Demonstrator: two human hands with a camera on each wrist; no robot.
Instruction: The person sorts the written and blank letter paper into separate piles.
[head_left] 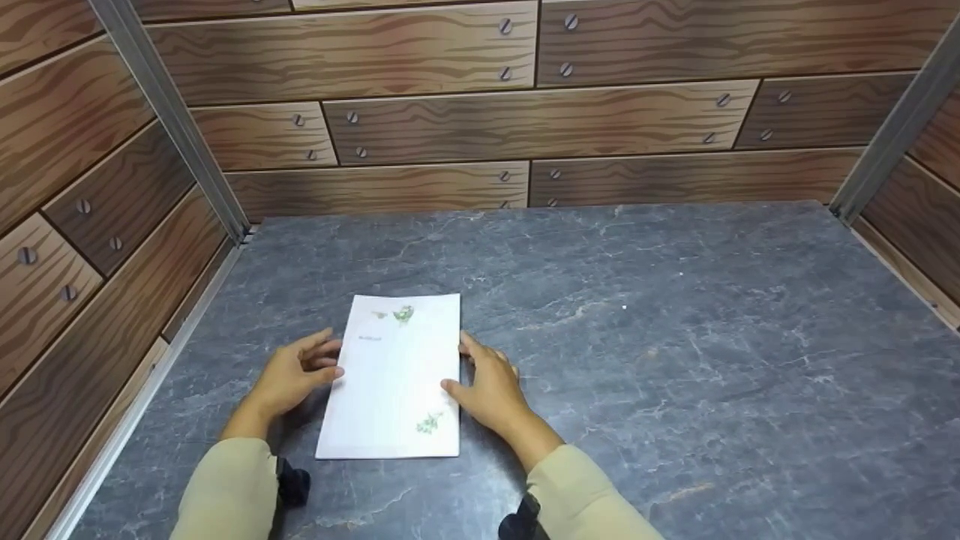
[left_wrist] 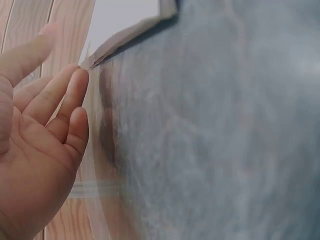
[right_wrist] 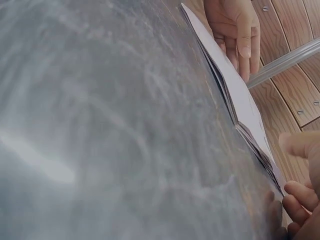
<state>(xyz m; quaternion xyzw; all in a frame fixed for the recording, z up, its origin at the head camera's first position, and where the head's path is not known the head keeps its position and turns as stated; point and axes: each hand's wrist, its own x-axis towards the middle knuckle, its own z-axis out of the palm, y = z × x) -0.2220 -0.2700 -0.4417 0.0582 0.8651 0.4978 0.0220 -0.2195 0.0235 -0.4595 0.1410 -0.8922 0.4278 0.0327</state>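
Observation:
A thin stack of white paper sheets [head_left: 394, 382], printed with small green motifs and faint lines, lies flat on the table. At its left edge is my left hand [head_left: 296, 375], with its thumb at the edge. In the left wrist view the fingertips of this left hand [left_wrist: 47, 135] touch the paper edge [left_wrist: 117, 42], and the thumb stands away. My right hand [head_left: 491, 386] is at the right edge, its thumb over the top sheet. The right wrist view shows this right hand [right_wrist: 302, 185] with fingers against the layered edge [right_wrist: 227, 95] and thumb raised. Neither hand pinches the stack.
The grey marbled tabletop [head_left: 712, 360] extends to the right and behind the paper. Wood-patterned walls [head_left: 450, 127] enclose the table, with metal corner posts [head_left: 172, 112] at the back. A black wrist-worn device [head_left: 292, 482] sits at the left sleeve.

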